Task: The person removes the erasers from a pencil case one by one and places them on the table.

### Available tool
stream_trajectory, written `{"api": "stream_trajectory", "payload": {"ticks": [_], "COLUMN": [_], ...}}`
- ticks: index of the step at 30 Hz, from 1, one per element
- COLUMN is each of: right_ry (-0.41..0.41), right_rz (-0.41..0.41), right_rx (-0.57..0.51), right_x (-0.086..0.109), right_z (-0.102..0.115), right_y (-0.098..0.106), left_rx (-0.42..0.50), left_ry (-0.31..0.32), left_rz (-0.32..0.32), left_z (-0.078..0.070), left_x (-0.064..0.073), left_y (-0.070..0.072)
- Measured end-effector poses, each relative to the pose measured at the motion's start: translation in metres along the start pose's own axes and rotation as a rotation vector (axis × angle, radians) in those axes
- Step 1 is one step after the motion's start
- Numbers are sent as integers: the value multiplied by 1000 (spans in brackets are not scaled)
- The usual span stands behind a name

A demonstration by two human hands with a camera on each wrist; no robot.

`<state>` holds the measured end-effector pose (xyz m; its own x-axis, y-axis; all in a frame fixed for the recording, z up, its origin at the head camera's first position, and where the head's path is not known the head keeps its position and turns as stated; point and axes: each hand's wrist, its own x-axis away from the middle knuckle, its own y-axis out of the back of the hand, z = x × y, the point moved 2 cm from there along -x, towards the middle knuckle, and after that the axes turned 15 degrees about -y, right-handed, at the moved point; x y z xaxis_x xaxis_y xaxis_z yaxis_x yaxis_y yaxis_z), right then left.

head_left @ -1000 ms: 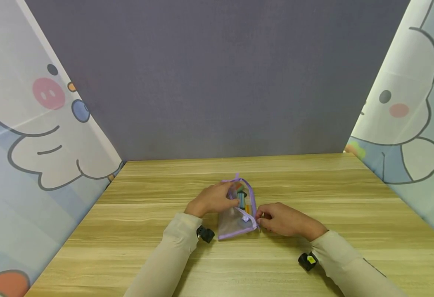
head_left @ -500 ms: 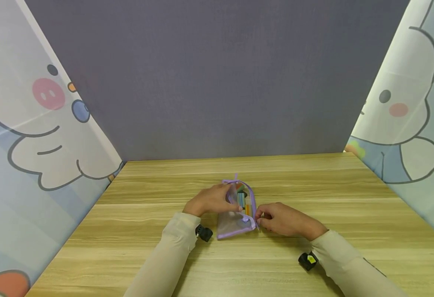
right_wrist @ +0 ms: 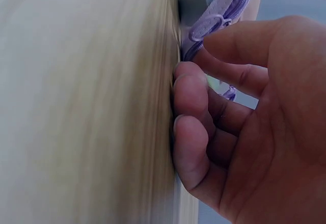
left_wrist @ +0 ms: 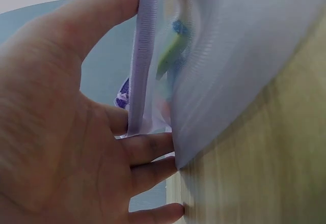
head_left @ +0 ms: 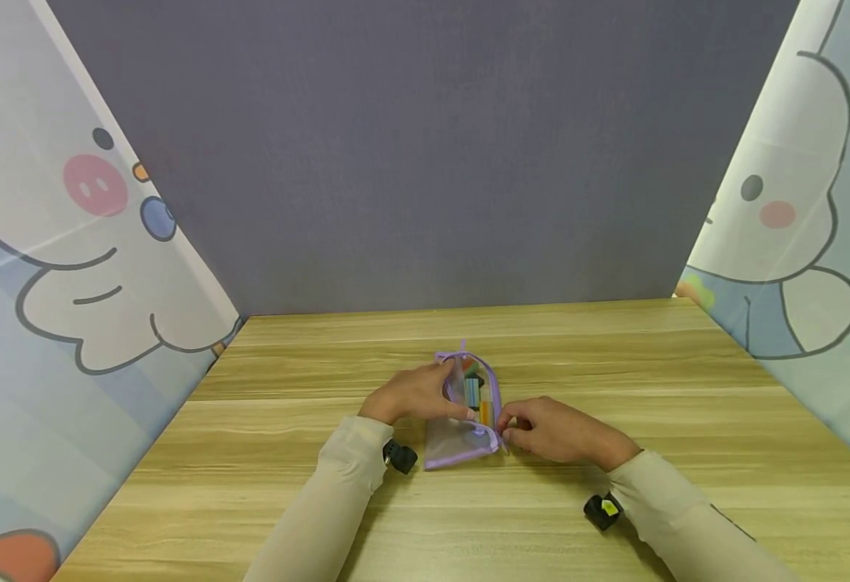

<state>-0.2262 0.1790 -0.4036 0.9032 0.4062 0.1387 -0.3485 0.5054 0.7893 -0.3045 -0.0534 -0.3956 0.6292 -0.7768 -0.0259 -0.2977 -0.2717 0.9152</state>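
Observation:
A translucent mesh pouch [head_left: 442, 443] with purple zipper trim lies on the table, its mouth gaping. Several small coloured pieces [head_left: 472, 392] show inside; their kind is unclear. My left hand [head_left: 412, 393] rests along the left edge of the mouth. In the left wrist view, its thumb and fingers are spread apart along the lilac zipper tape [left_wrist: 141, 56]. At the pouch's right corner, my right hand [head_left: 551, 430] pinches the zipper end between thumb and index finger. The right wrist view shows a purple zipper pull [right_wrist: 208, 26] by those fingertips; the other fingers curl against the table.
The pouch lies on a wood-grain table [head_left: 286, 356]. A dark grey panel [head_left: 425, 162] stands behind it, and cartoon-printed sheets [head_left: 53, 242] flank both sides. Black devices [head_left: 399, 457] are strapped at both wrists.
My left thumb has slid a little down and right along the pouch's mouth, spreading from the fingers. The near edge of the mouth has shifted slightly. My right hand stays nearly still at the corner.

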Motion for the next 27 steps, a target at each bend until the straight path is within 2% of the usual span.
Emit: {"api": "stream_trajectory", "payload": {"ticks": [13,21,27], "right_ry": [-20,-30,-24], "right_rz": [35,30,31], "right_rx": [-20,-17,-16], "right_x": [2,2,1], "right_z": [1,1,2], "right_y": [1,1,1], "left_rx": [150,145,110], "left_ry": [-59,-7,-16], "left_rz": [28,58,55], "left_z": [2,3,4], "left_x": [2,4,4], "left_y": [0,2,1]}}
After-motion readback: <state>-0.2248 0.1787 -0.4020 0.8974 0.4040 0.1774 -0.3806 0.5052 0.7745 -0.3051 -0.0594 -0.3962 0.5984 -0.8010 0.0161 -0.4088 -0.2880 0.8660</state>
